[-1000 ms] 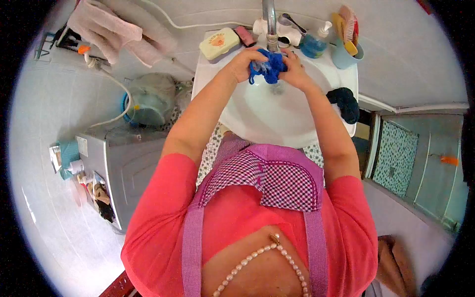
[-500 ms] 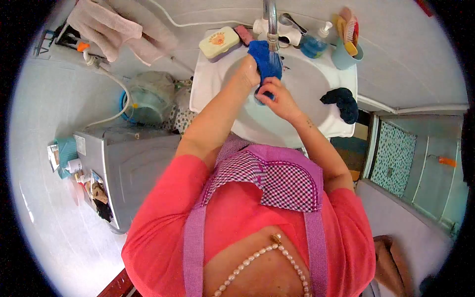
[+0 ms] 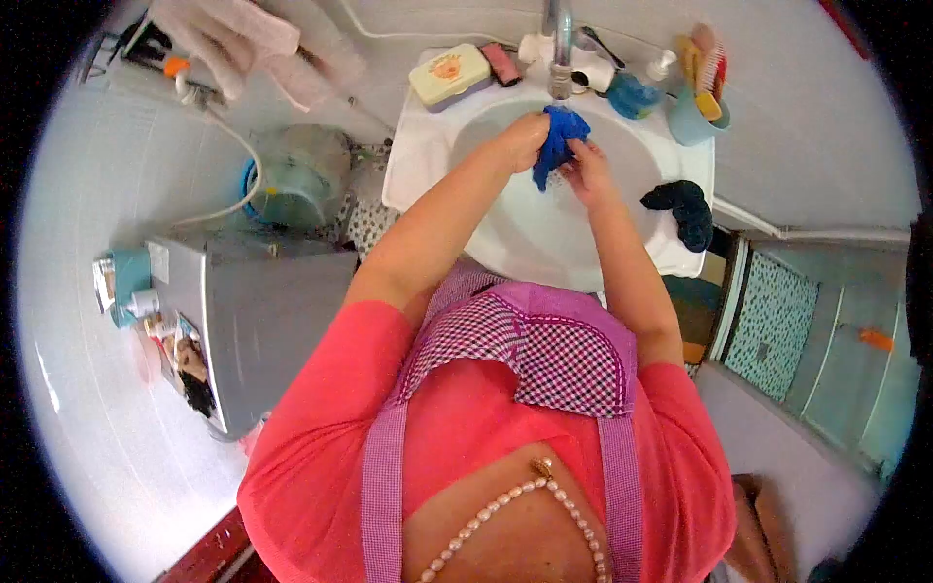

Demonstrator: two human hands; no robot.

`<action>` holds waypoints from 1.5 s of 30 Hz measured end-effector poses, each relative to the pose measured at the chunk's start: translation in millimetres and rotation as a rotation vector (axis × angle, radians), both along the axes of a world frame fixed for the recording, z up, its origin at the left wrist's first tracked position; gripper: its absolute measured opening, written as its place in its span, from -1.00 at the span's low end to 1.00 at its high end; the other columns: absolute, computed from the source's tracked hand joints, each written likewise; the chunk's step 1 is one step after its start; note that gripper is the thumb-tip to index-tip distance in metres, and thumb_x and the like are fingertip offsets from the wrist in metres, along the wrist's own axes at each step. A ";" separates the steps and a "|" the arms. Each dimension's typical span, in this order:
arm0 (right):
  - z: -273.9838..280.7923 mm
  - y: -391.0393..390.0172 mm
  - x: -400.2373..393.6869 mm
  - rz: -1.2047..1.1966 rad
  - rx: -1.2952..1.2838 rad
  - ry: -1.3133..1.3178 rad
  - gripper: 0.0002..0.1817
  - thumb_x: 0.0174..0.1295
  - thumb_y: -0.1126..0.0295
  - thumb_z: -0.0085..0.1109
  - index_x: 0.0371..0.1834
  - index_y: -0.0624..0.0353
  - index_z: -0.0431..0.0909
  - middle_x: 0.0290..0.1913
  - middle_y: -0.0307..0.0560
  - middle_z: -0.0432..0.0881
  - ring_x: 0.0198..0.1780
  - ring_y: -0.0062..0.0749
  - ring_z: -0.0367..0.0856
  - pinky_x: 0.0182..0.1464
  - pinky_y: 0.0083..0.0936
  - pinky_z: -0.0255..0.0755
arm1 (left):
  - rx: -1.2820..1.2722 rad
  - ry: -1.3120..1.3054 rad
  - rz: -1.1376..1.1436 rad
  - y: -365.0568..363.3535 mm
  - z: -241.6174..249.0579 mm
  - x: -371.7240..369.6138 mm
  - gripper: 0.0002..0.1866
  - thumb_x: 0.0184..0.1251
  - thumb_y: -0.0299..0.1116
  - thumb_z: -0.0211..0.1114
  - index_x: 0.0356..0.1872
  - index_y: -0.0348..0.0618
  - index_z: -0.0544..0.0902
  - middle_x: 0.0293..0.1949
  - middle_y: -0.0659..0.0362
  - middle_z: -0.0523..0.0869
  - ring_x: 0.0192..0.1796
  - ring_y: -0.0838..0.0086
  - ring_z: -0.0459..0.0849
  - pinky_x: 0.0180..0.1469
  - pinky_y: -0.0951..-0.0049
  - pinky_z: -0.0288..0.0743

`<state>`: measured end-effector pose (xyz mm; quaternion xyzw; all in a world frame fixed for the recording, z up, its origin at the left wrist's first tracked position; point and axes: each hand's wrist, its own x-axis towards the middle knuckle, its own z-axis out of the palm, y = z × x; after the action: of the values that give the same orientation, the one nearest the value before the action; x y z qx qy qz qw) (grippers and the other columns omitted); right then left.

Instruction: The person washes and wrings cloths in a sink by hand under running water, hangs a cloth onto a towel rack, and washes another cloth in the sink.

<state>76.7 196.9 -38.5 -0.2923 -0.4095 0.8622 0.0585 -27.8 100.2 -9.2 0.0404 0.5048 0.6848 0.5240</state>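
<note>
A wet blue sock (image 3: 560, 146) hangs bunched over the white sink basin (image 3: 515, 219), just below the tap (image 3: 561, 78). My left hand (image 3: 527, 143) is wrapped round its left side. My right hand (image 3: 589, 175) pinches its right edge with the fingertips. The sock's lower end dangles free, and some bubbly water shows beneath it. On the right part of the sink rim lies a crumpled black sock (image 3: 683, 214), apart from both hands.
Along the back rim stand a soap box (image 3: 450, 76), a pink block (image 3: 501, 64), a blue soap bottle (image 3: 634, 94) and a cup (image 3: 698, 119) with brushes. A grey appliance (image 3: 282, 321) is at the left, with a bucket (image 3: 292, 185) behind it.
The sock, stretched out under running water before, is now bunched between my hands. My right hand has moved up and to the right. The view has shifted slightly.
</note>
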 end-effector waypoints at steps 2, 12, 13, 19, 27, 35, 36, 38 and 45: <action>-1.8 -4.1 -6.6 -0.031 0.191 0.023 -0.75 0.14 0.28 0.19 -0.17 0.10 0.42 -0.29 -0.20 0.55 -0.25 -0.49 0.50 -0.33 -0.44 0.46 | -0.056 0.084 0.160 -4.1 -33.0 -18.5 -0.78 0.17 -0.35 0.15 -0.19 -0.18 0.60 -0.29 0.15 0.68 -0.32 0.32 0.65 -0.26 0.34 0.53; 7.8 -7.2 -27.7 -0.338 0.056 0.227 -0.80 0.20 0.27 0.12 -0.33 0.09 0.32 -0.31 -0.18 0.45 -0.28 -0.50 0.40 -0.26 -0.50 0.32 | 0.178 -0.416 0.377 -56.5 -35.2 20.4 -0.55 0.13 -0.40 0.10 0.10 -0.19 0.35 -0.04 -0.04 0.47 -0.15 0.04 0.56 -0.09 -0.08 0.52; 19.2 -22.6 -25.0 -0.272 0.083 0.216 -0.83 0.23 0.28 0.08 -0.30 0.09 0.33 -0.26 -0.18 0.46 -0.23 -0.47 0.42 -0.17 -0.49 0.31 | 0.324 -0.600 0.410 -53.7 -24.4 25.7 -0.57 0.16 -0.38 0.09 0.10 -0.19 0.35 -0.03 -0.04 0.47 -0.15 0.05 0.56 -0.08 -0.05 0.52; 30.9 -95.8 -0.8 -0.062 1.228 0.345 -0.76 0.09 0.33 0.14 -0.27 0.19 0.35 -0.26 -0.06 0.40 -0.11 -0.29 0.37 -0.05 -0.42 0.25 | 0.647 -0.580 0.093 -40.6 -60.0 2.8 -0.80 0.31 -0.17 0.07 -0.19 -0.04 0.45 -0.28 0.16 0.60 -0.25 0.30 0.58 -0.11 0.15 0.47; 9.5 -56.7 -37.7 -0.239 0.528 -0.002 -0.52 0.02 0.45 -0.12 0.11 0.21 0.33 0.06 0.12 0.41 0.11 -0.10 0.37 0.16 -0.33 0.19 | 0.189 -0.315 0.417 -5.8 -9.6 27.2 -0.64 0.29 -0.03 0.02 -0.15 -0.08 0.53 -0.25 0.19 0.61 -0.16 0.41 0.54 -0.06 0.34 0.40; -15.6 -22.1 -57.9 -0.328 -0.118 -0.014 -0.51 0.26 0.19 -0.16 0.19 0.25 0.27 0.15 0.12 0.39 0.16 -0.09 0.37 0.18 -0.34 0.21 | 0.167 0.032 0.321 1.7 -8.5 37.9 -0.50 0.24 -0.15 0.14 0.15 -0.18 0.37 0.03 0.18 0.49 0.06 0.45 0.42 0.10 0.41 0.31; -25.8 -33.5 -52.6 -0.214 0.203 -0.063 -0.52 0.27 0.19 -0.17 0.18 0.26 0.29 0.12 0.10 0.41 0.14 -0.11 0.38 0.16 -0.34 0.22 | 0.280 0.075 0.291 3.2 -2.7 32.5 -0.53 0.26 -0.14 0.12 0.13 -0.16 0.38 -0.01 0.17 0.50 0.03 0.45 0.45 0.05 0.41 0.34; 18.4 -85.9 -41.4 -0.409 0.286 0.017 -0.56 0.30 0.18 -0.22 0.10 0.26 0.35 -0.02 0.02 0.51 0.02 -0.20 0.44 0.09 -0.34 0.27 | 0.166 -0.040 0.390 1.5 -9.9 -7.2 -0.56 0.27 -0.16 0.13 0.10 -0.16 0.40 -0.05 0.18 0.52 0.00 0.46 0.46 0.03 0.41 0.36; -6.2 -9.0 -58.3 -0.325 -0.393 0.151 -0.61 0.26 0.06 -0.08 -0.07 0.14 0.40 -0.13 -0.10 0.49 -0.13 -0.38 0.47 0.03 -0.40 0.35 | 0.140 0.231 0.151 -1.4 5.0 28.1 -0.35 0.12 -0.20 0.30 0.23 -0.14 0.26 0.05 0.18 0.47 0.12 0.43 0.40 0.19 0.41 0.19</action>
<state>18.4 187.9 -44.7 -0.2950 -0.1765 0.9238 0.1688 0.3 98.8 -4.3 0.1174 0.5141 0.7466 0.4056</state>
